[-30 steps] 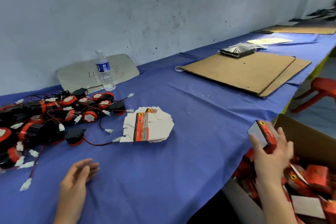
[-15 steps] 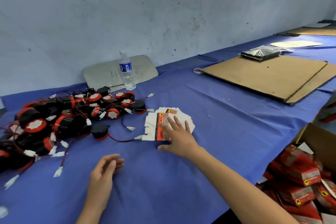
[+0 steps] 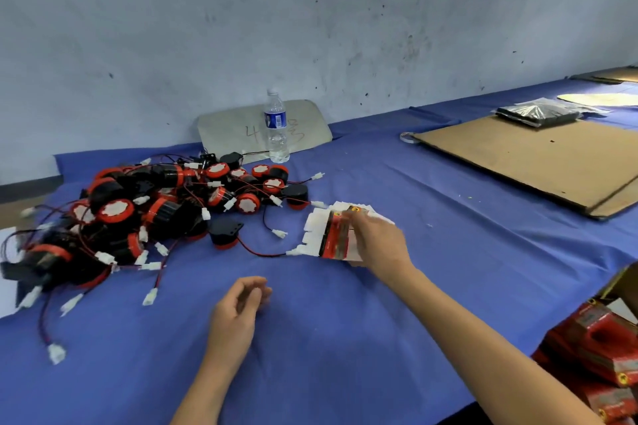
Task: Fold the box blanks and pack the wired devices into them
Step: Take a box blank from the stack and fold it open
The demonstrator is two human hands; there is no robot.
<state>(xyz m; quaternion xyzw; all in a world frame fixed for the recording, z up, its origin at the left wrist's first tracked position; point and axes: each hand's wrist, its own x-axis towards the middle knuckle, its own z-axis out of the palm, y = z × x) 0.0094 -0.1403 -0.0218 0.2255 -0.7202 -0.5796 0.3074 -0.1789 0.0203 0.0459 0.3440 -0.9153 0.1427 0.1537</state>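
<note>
Currently the right hand (image 3: 379, 243) rests on the blanks (image 3: 328, 235) — fingers on the stack's right side, grip unclear. Left hand (image 3: 238, 314) — loosely curled, empty, near the devices (image 3: 155, 210).

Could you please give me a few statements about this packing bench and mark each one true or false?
1. The right hand is on the stack of box blanks. True.
2. The left hand holds a wired device. False: it holds nothing, resting on the blue cloth.
3. The water bottle lies on its side. False: it stands upright.
4. The pile of wired devices lies left of the blanks. True.
</note>
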